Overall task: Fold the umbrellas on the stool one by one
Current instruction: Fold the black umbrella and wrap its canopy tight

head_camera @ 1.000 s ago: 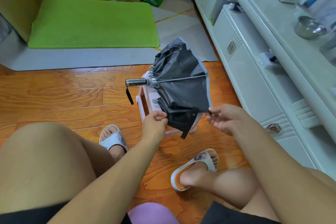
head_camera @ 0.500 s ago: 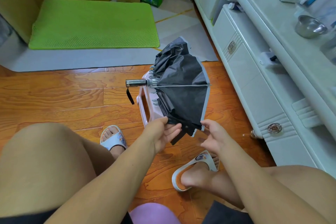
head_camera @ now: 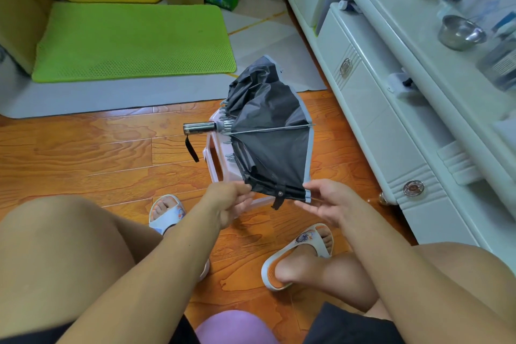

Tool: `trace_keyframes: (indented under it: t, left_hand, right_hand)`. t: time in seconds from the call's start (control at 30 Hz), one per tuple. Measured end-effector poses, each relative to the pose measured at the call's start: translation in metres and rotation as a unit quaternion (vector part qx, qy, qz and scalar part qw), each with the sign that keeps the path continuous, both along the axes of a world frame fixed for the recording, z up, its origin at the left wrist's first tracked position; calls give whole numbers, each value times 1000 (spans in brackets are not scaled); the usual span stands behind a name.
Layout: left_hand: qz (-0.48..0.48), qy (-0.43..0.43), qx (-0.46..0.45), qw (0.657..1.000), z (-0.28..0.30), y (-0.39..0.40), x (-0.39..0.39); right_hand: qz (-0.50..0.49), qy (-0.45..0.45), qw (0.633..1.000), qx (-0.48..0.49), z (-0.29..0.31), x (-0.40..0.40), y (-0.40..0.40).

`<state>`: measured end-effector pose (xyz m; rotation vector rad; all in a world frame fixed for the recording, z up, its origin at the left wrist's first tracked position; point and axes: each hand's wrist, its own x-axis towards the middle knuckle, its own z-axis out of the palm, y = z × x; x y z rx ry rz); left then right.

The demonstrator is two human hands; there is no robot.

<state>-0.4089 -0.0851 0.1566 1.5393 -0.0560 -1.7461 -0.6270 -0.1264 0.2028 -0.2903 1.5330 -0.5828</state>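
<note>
Over the wooden floor [head_camera: 83, 153], the black umbrella [head_camera: 268, 145] lies half-collapsed across the pink stool [head_camera: 215, 165], your left hand [head_camera: 229, 201] and right hand [head_camera: 329, 201] each pinching its near hem; keep both grips taut, gathering panels evenly toward the strap [head_camera: 279, 200] before wrapping.

The person's arms are bare to the lower frame edge, with no sleeves, watch or rings visible on the left hand [head_camera: 227, 200] or the right hand [head_camera: 331, 201]. Both legs are bare below dark shorts [head_camera: 346, 327] at the bottom of the frame. Each foot wears a white slide sandal [head_camera: 301, 243] with an orange inner sole and a small printed motif on the strap.
</note>
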Motion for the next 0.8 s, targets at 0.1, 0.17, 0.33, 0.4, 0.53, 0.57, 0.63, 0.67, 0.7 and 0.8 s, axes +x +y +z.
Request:
trace_keyframes:
  t: [0.1, 0.17, 0.33, 0.4, 0.53, 0.57, 0.63, 0.67, 0.7, 0.8]
  left_hand:
    - [22, 53, 21, 998, 0, 0, -2]
    - [35, 72, 28, 996, 1, -2, -1]
    - [-11, 66, 69, 995, 6, 3, 5]
    - [1, -18, 69, 997, 11, 1, 10]
    - [8, -176, -17, 984, 42, -36, 26]
    - [-37, -210, -61, 975, 58, -47, 29]
    - [-185, -320, -133, 920, 89, -66, 37]
    - [-258, -378, -155, 875, 102, -74, 42]
    - [-320, -427, -166, 829, 110, -82, 47]
    - [-390, -463, -149, 782, 109, -107, 62]
  right_hand:
    - [-32, 28, 999, -29, 2, 3, -6]
    - [-61, 39, 996, -56, 3, 5, -8]
    - [-30, 125, 987, -99, -8, 6, -6]
    - [-34, 151, 983, -102, -16, 3, -6]
    - [14, 160, 984, -75, -37, -2, -14]
    - [49, 181, 980, -64, -42, -3, -19]
    - [149, 250, 956, -47, -47, -4, -39]
    - [204, 289, 934, -48, -42, -3, -53]
    - [242, 321, 913, -63, -35, -3, -70]
    - [220, 378, 881, -178, 11, 5, -124]
